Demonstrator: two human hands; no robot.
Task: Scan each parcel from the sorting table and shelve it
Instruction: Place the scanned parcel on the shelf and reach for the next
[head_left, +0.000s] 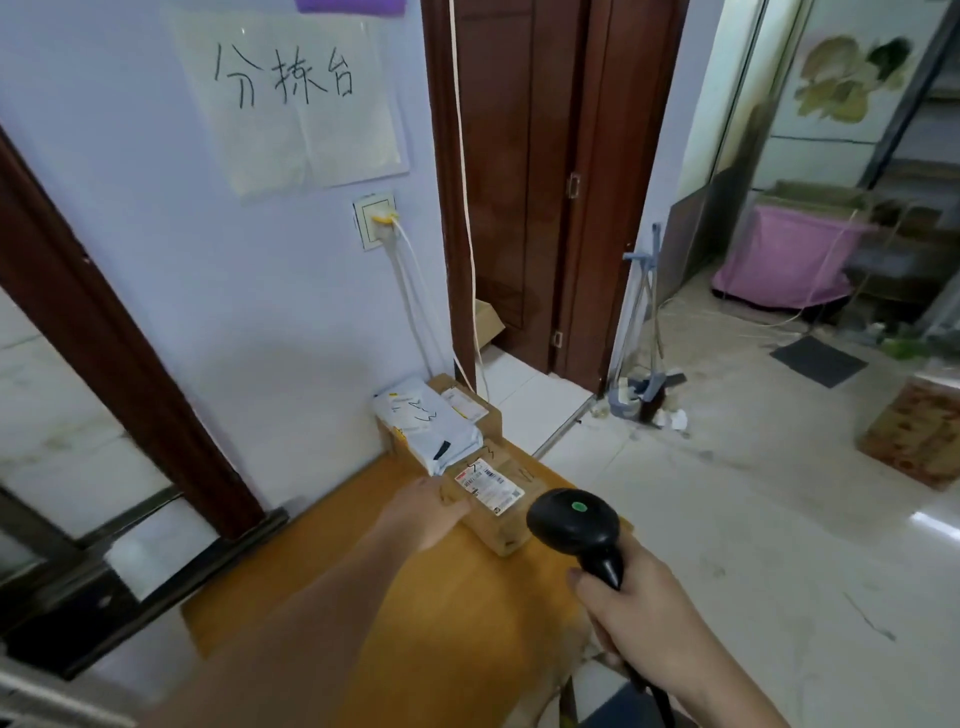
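The black handheld scanner (574, 522) is smooth plastic with a faint sheen. The brown cardboard parcel (493, 506) looks matt and carries a white paper label (488, 486). The soft white mailer bag (431, 423) is crinkled, slightly glossy plastic film. The orange-brown table (374, 545) has a smooth wood-like top. The pale floor tiles (779, 519) are polished and reflective, the dark door (524, 156) varnished wood

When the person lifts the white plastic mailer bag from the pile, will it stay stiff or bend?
The white mailer bag will probably sag at its ends: its skin looks thin and wrinkled. It seems light for its size, since it lies flat on the cardboard boxes. Its glossy surface may slide, so a pinch would likely hold better than a flat palm.
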